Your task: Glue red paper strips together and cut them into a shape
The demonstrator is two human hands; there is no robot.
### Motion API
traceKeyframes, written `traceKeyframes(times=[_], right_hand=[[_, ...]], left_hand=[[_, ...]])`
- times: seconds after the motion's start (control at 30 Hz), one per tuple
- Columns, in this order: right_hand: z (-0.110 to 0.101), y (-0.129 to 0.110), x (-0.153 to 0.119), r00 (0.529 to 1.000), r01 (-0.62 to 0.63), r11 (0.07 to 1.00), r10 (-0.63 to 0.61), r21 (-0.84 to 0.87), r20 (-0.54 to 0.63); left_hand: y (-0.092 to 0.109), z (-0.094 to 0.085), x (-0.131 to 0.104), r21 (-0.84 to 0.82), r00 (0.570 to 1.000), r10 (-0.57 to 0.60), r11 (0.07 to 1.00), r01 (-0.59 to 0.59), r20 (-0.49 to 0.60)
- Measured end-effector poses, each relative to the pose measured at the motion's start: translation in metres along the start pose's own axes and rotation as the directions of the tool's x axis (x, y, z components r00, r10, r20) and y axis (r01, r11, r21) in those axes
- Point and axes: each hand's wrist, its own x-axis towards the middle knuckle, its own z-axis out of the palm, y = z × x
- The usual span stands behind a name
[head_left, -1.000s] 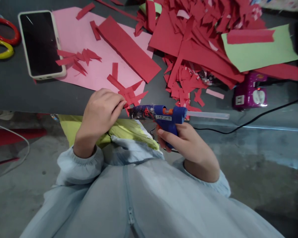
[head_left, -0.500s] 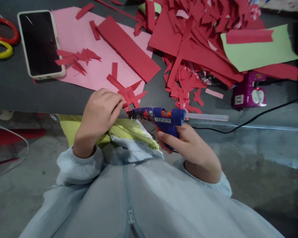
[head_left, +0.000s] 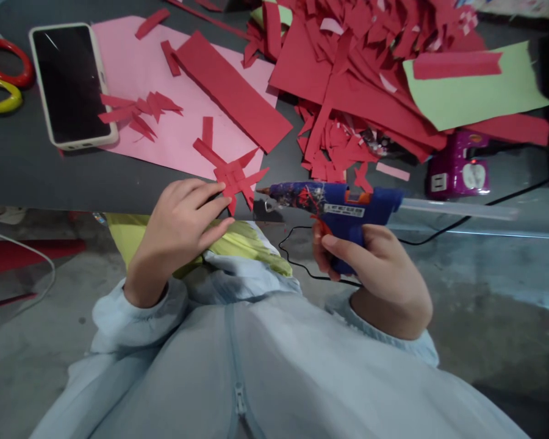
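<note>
In my right hand (head_left: 384, 274) is a blue hot glue gun (head_left: 348, 210), fingers wrapped round its handle. A clear glue stick (head_left: 462, 210) sticks out of its back end. The nozzle points left, just beside a woven red paper piece (head_left: 234, 178) with several pointed strips. That piece lies at the table's front edge, partly over pink paper (head_left: 183, 143). My left hand (head_left: 178, 216) rests beside it, fingers stretched and apart, the fingertips touching its left side. A second folded red paper piece (head_left: 141, 108) lies partly on the phone.
A phone (head_left: 68, 85) and red-and-yellow scissors handles (head_left: 21, 64) are at the left. Red paper scraps (head_left: 348, 79) pile up at the back, with green paper (head_left: 480, 100) on top. A purple power adapter (head_left: 457, 167) and black cord (head_left: 434, 235) are at the right.
My right hand has drawn the glue gun to the right, and its nozzle is now clear of the red paper piece. My left fingers have loosened from a pinch and spread.
</note>
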Motion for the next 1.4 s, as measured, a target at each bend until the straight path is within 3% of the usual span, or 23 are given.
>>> traceKeyframes(times=[0.47, 0.7, 0.87, 1.1, 1.2, 1.4], right_hand=[[0.003, 0.003, 0.008, 0.999, -0.006, 1.000, 0.005, 0.023, 0.050], [0.005, 0.003, 0.011, 0.998, -0.022, 0.999, 0.020, 0.038, 0.056], [0.003, 0.008, 0.007, 1.000, 0.011, 0.998, -0.011, 0.066, 0.003], [-0.001, 0.020, 0.004, 0.995, 0.082, 0.988, -0.075, 0.129, -0.060], [-0.001, 0.020, 0.003, 0.994, 0.096, 0.983, -0.086, 0.157, -0.070], [-0.005, 0.025, 0.002, 0.988, 0.108, 0.974, -0.082, 0.198, -0.134]], left_hand=[[-0.001, 0.003, -0.004, 0.162, 0.984, 0.167, 0.974, -0.157, -0.054], [0.001, 0.001, -0.007, 0.188, 0.990, 0.131, 0.972, -0.140, 0.058], [0.000, -0.004, -0.006, 0.144, 0.987, 0.153, 0.977, -0.160, 0.056], [0.007, -0.004, 0.004, 0.090, 0.999, -0.020, 0.996, 0.024, -0.041], [0.014, -0.002, 0.012, 0.084, 0.995, -0.089, 0.992, 0.092, -0.035], [0.025, 0.006, 0.029, 0.105, 0.993, -0.114, 0.988, 0.111, 0.029]])
